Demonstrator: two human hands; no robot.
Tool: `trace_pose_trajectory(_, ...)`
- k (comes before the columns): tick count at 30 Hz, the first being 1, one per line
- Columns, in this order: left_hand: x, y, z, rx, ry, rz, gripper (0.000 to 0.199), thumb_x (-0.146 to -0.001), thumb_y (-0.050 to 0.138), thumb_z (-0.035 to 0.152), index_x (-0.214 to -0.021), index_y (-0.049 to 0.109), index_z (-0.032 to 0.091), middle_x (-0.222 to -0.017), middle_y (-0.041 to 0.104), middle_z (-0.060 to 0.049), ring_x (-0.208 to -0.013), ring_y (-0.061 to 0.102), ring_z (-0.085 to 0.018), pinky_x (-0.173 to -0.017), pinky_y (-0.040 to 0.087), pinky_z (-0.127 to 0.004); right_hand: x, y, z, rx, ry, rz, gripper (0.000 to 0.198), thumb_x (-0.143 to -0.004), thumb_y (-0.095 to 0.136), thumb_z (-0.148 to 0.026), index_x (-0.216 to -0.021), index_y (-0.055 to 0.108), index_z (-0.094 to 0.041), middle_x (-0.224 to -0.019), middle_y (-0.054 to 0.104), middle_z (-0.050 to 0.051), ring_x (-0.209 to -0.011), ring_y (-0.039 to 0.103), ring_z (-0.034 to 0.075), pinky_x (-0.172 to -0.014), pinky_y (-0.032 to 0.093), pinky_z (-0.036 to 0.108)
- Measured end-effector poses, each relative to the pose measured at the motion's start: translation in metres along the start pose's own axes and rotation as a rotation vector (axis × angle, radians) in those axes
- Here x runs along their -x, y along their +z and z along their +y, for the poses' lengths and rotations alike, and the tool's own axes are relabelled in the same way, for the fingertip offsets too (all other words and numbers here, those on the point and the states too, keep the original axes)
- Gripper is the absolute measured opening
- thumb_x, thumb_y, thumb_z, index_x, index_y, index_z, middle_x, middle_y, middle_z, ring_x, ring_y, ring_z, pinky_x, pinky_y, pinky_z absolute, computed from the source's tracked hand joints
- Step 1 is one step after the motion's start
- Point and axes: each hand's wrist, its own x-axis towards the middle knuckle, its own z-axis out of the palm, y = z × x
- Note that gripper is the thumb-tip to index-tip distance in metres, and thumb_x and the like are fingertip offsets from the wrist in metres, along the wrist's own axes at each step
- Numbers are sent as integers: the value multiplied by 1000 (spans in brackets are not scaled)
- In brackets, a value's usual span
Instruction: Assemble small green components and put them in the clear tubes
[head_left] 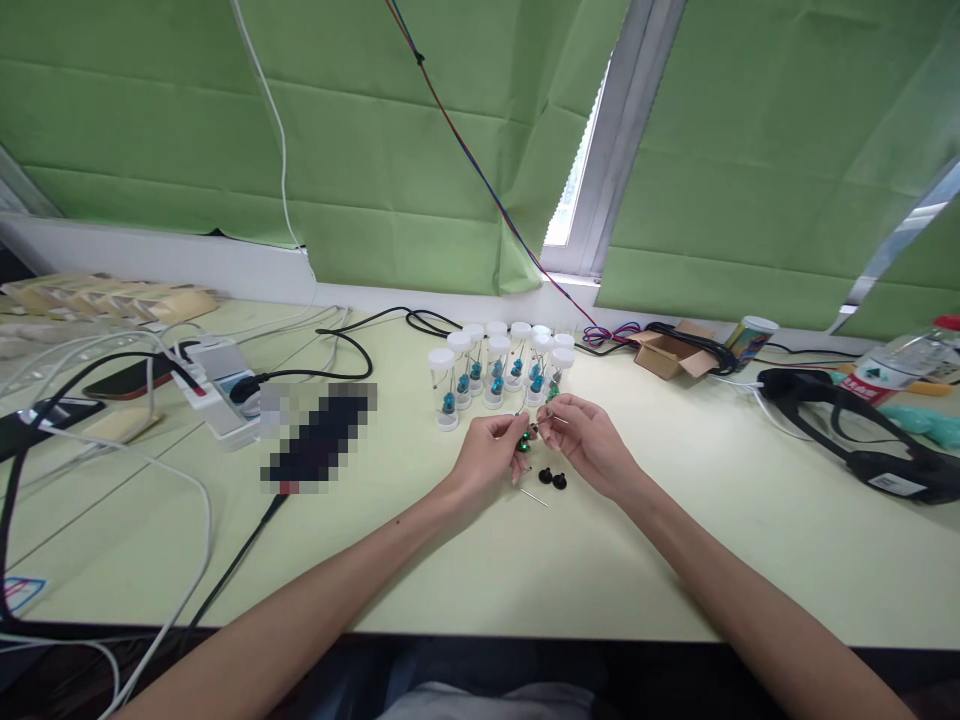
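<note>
My left hand [491, 447] is closed round a small shiny green piece [524, 441], with a thin wire rising from it. Close beside it, my right hand [585, 440] pinches near the same piece; what lies between its fingertips is too small to make out. Just below the hands are two small black round parts [559, 481] and a thin metal rod [534, 497] on the table. Behind the hands stand several clear tubes with white caps [442, 385], each with a blue or green piece on a thin stem inside.
On the left are a power strip [225, 385], tangled cables, phones and a blurred dark device [319, 440]. An opened cardboard box [670, 353], a can [752, 342], a plastic bottle [889, 365] and a black headset [862, 440] lie to the right on the table [712, 520].
</note>
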Motion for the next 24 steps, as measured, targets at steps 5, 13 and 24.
trace_pose_trajectory(5,0,0,1,-6,7,-17,47,-87,54,59,-73,64,14,-61,62,-4,-39,45,-8,-45,36,-25,1,3,-1,12,12,10,21,-77,75,-35,-74,64,-17,-79,66,2,-59,53,10,-59,46,26)
trace_pose_trajectory(13,0,1,1,15,5,-21,47,-86,56,59,-72,65,15,-60,62,-3,-39,45,-8,-45,36,-25,0,0,1,23,0,-9,19,-79,74,-34,-74,64,-17,-80,66,3,-60,54,10,-59,46,26)
trace_pose_trajectory(24,-1,0,-3,-21,2,-18,42,-86,57,54,-70,63,16,-56,59,-2,-38,46,-9,-42,36,-24,1,0,2,106,-28,-35,19,-81,72,-33,-74,62,-18,-75,65,1,-61,55,11,-58,45,26)
